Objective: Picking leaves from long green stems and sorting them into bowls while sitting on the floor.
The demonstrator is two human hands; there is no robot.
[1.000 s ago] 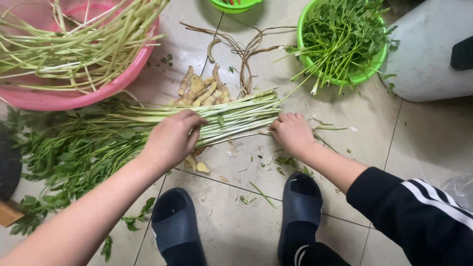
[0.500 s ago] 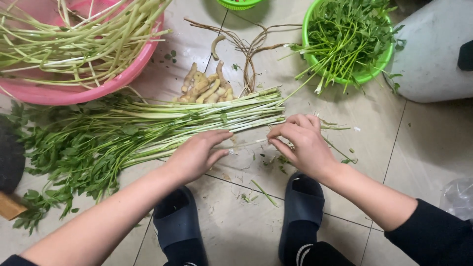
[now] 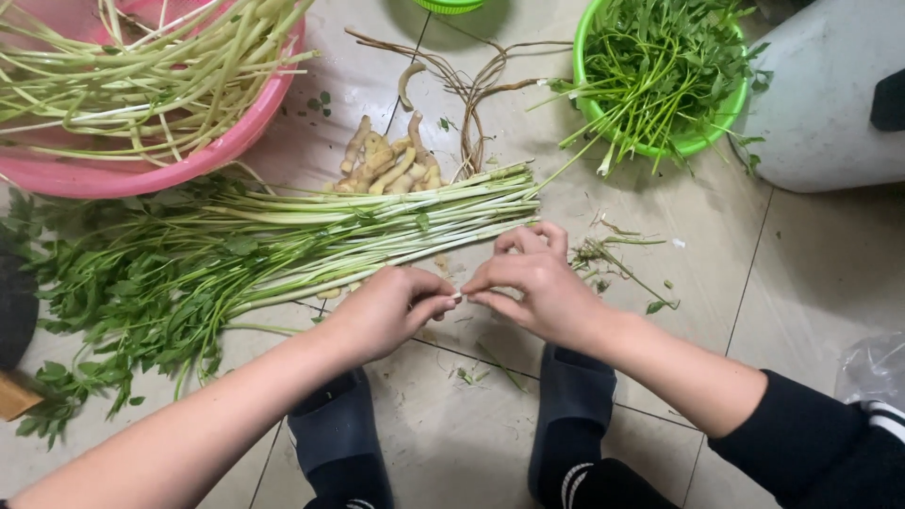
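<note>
In the middle of the frame, just below centre, the left hand (image 3: pixel 391 309) and the right hand (image 3: pixel 530 283) meet fingertip to fingertip, both closed in a pinch on a short pale stem piece (image 3: pixel 459 298) that shows only as a small whitish bit between them. The left hand's fingers are curled in, the right hand's thumb and forefinger press together with the other fingers arched above.

Just above the hands and reaching out to the left lies the bundle of green stalks (image 3: pixel 311 236), laid flat on the tiled floor (image 3: pixel 801 283), its cut pale ends pointing right and its leafy tops spreading toward the left edge. The stalk ends lie near the right hand's knuckles but apart from them.

Above the bundle sits a small heap of beige root pieces (image 3: pixel 391 165), with thin brown roots (image 3: pixel 471 94) curling beyond. A pink basin (image 3: pixel 226 141) of trimmed stalks fills the upper left; a green colander (image 3: pixel 688 141) of leafy sprigs stands at the upper right. Dark slippers (image 3: pixel 570 405) show at the bottom.
</note>
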